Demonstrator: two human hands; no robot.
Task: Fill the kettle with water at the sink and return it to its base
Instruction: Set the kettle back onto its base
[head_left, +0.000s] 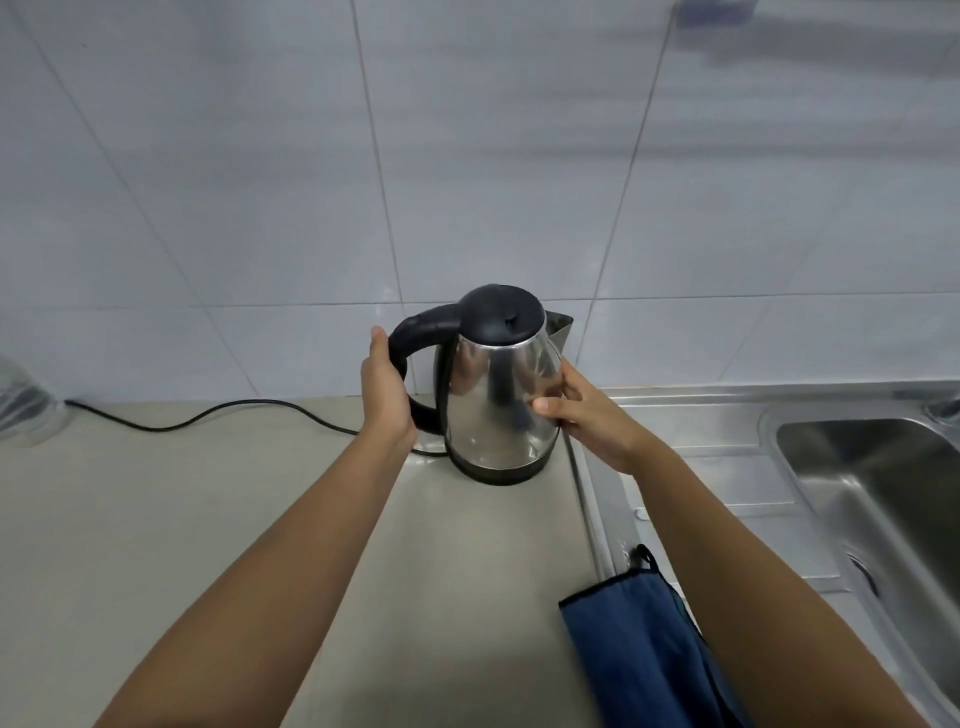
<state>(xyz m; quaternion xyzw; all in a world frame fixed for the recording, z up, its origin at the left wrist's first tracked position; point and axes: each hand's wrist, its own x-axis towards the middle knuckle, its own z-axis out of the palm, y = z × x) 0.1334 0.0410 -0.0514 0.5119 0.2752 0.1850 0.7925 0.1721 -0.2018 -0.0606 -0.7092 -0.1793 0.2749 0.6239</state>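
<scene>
Both of our hands are on the kettle (501, 387), which stands upright on its dark base (496, 474) on the beige counter (208, 519), close to the tiled wall and just beside the steel rim of the sink (872, 467) unit. Our left hand (384, 395) is wrapped over the outer curve of the black handle (415, 332), fingers closed around it as far as we can see; our right hand (587, 415) lies against the shiny steel body on the spout side, fingers spread and pressed flat on the metal rather than curled around anything. The black lid (503, 313) is down and the spout (560, 327) points toward the sink. A black power cord (208, 413) runs from the base along the back of the counter to the left, and a folded blue cloth (639, 654) lies at the near edge of the drainboard. We cannot tell whether the kettle holds water, so we judge this to be either the opening lift or the final seating; with the lid shut and the basin looking dry, the start seems likelier. If so, the next move calls for a straight lift off the base, so that the cord and base stay put, then a swing rightward over the drainboard to the basin, with the lid to be opened before filling. The tap is barely in view at the far right edge. We can read no brand, label or other writing on the kettle or anywhere else in view.
</scene>
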